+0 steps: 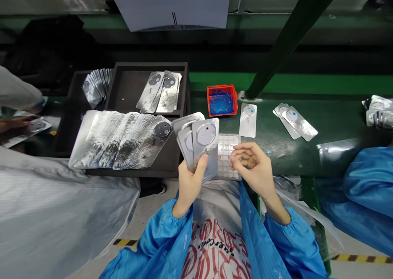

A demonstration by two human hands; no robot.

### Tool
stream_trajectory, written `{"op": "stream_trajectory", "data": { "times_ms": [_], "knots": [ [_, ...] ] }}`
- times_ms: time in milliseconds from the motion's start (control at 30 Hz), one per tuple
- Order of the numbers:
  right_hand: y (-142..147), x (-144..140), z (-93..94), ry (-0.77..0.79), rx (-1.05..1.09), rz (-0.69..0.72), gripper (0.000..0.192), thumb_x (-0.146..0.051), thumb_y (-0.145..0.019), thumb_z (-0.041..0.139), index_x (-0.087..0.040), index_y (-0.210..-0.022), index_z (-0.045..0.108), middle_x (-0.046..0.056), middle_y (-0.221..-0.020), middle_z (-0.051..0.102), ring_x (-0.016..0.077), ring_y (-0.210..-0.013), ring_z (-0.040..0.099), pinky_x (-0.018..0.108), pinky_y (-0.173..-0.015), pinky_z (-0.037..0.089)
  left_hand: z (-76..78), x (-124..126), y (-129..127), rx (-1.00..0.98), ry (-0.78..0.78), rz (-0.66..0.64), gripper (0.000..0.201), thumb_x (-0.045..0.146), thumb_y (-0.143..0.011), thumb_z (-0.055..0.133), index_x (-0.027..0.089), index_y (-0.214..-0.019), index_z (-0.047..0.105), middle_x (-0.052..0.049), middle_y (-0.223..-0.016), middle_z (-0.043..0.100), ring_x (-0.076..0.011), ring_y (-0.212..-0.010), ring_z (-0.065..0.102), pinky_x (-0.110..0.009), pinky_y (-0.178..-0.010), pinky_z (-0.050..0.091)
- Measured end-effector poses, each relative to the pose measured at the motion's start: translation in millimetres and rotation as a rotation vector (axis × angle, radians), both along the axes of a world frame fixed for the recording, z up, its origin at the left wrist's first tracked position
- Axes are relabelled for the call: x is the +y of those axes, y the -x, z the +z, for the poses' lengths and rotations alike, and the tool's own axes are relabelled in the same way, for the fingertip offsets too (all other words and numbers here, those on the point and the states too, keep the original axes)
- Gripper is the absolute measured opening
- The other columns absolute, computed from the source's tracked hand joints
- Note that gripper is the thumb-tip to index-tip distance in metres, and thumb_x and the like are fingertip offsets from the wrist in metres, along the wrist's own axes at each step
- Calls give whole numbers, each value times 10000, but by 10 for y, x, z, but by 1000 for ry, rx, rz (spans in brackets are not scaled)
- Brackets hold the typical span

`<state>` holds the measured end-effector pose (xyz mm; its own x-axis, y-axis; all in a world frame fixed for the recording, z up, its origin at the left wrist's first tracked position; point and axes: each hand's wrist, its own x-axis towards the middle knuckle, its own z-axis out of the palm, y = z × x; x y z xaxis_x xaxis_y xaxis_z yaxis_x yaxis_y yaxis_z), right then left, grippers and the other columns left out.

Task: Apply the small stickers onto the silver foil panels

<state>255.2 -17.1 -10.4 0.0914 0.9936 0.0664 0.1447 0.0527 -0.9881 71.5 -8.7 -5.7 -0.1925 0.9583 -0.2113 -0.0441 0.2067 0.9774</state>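
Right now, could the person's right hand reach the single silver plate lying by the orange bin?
Probably yes: the right hand holds nothing large, and the silver plate lies just beyond it, beside the orange bin, with nothing between.

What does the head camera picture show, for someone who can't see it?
A person's left hand grips a fan of silver phone covers, while the right hand pinches something too small to tell over a clear tray. Nearby on the green belt sit a small orange bin and more covers.
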Motion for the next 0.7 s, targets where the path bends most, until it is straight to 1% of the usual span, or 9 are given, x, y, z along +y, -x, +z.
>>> {"op": "stream_trajectory", "data": {
  "times_ms": [67, 133, 200, 267, 333, 400, 467, 567, 700],
  "knots": [
    [57, 132, 95, 42, 133, -4, 225, -384, -899, 851, -224, -977, 713, 13, -853, 719, 151, -696, 704, 249, -533, 662, 14, -11, -37, -11, 0, -44, 381, 536, -828, 834, 159, -882, 831, -117, -802, 844, -322, -852, 848, -401, -827, 691],
    [90, 238, 165, 63, 214, 19, 240, -409, -876, 867, -221, -928, 728, 10, -831, 710, 152, -685, 696, 245, -497, 649, 7, -22, -58, -18, 1, -55, 377, 525, -818, 835, 156, -894, 838, -114, -819, 850, -326, -862, 849, -401, -822, 688],
    [108, 304, 210, 78, 263, 31, 255, -422, -862, 879, -220, -956, 755, 4, -800, 705, 149, -654, 688, 246, -478, 641, -14, -31, -65, -2, 7, -46, 361, 508, -809, 833, 156, -891, 838, -108, -840, 857, -320, -866, 845, -388, -812, 680],
    [123, 338, 233, 86, 281, 25, 291, -440, -849, 895, -217, -979, 761, -3, -763, 698, 146, -623, 680, 245, -465, 634, -37, -36, -65, 25, 7, -33, 347, 495, -811, 828, 158, -890, 836, -103, -864, 861, -306, -866, 837, -375, -813, 670],
    [139, 353, 241, 78, 274, 6, 308, -458, -842, 907, -213, -948, 754, 0, -760, 702, 151, -635, 692, 246, -465, 636, -48, -37, -64, 38, 4, -27, 351, 500, -809, 830, 160, -900, 836, -105, -889, 863, -302, -879, 833, -376, -832, 665],
    [160, 362, 241, 54, 257, -11, 312, -471, -850, 907, -212, -903, 743, 14, -795, 721, 166, -686, 718, 256, -485, 652, -47, -37, -67, 38, 2, -22, 367, 515, -795, 841, 163, -898, 835, -113, -912, 864, -312, -893, 834, -389, -845, 667],
    [188, 368, 240, 26, 248, -31, 316, -482, -857, 906, -211, -897, 749, 28, -840, 744, 177, -725, 738, 270, -509, 667, -44, -36, -72, 39, 4, -11, 375, 523, -783, 845, 164, -893, 836, -119, -915, 865, -323, -897, 837, -400, -842, 672],
    [239, 366, 246, 17, 260, -59, 334, -494, -842, 920, -204, -890, 761, 35, -819, 765, 184, -717, 759, 279, -536, 677, -55, -40, -83, 60, -17, 1, 339, 493, -789, 821, 165, -875, 844, -118, -893, 866, -319, -873, 842, -395, -814, 678],
    [309, 345, 266, 53, 302, -99, 328, -478, -805, 943, -199, -858, 779, 33, -762, 778, 184, -678, 774, 271, -551, 672, -86, -50, -98, 99, -92, 7, 286, 445, -803, 787, 168, -837, 849, -105, -850, 864, -289, -816, 839, -357, -754, 678]
  ]
}}
